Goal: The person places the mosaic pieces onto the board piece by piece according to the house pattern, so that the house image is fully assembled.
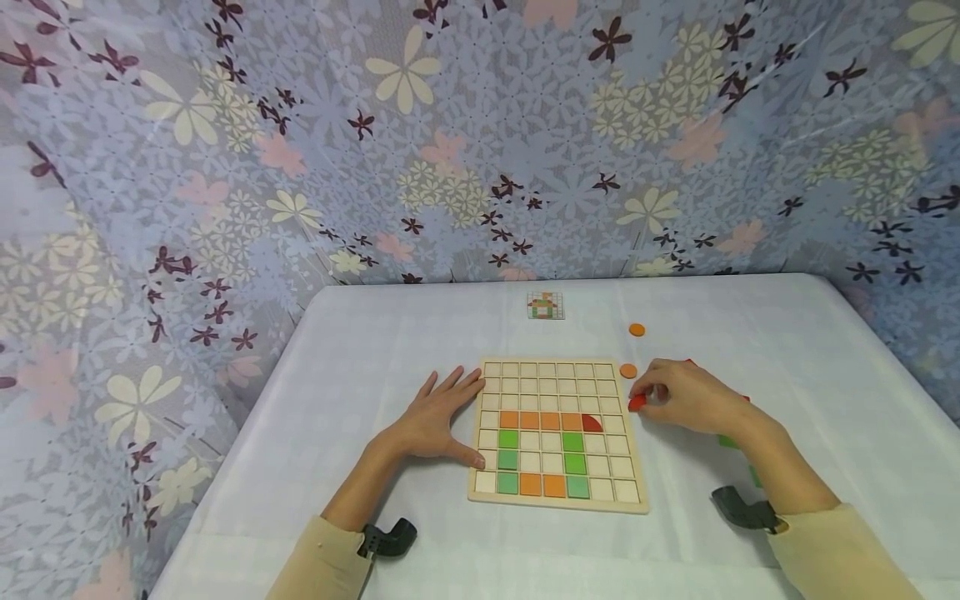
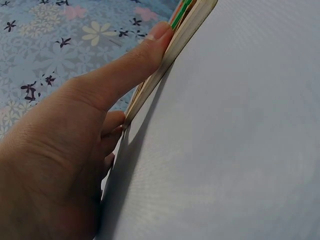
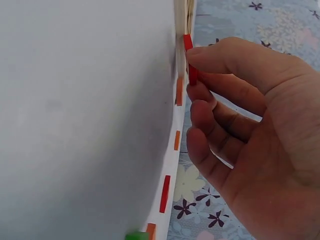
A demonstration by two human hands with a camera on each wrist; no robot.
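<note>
A wooden grid board [image 1: 540, 375] lies flat on the table, partly filled with flat orange and green squares and one red quarter-circle piece [image 1: 591, 423]. My left hand [image 1: 435, 421] rests at the board's left side with its fingers spread; in the left wrist view the thumb [image 2: 150, 47] lies on the rim. Just off the right edge of the board, my right hand [image 1: 686, 398] pinches a small red piece [image 3: 192, 70] between thumb and fingers. Its full outline is partly covered by the fingertips.
Two orange discs [image 1: 637, 330] lie beyond the right hand. Green pieces [image 1: 727, 441] and red ones peek out from behind the right hand and forearm. A small pattern card [image 1: 545, 306] lies near the far edge of the white-covered table [image 1: 390, 333]. Floral cloth hangs behind.
</note>
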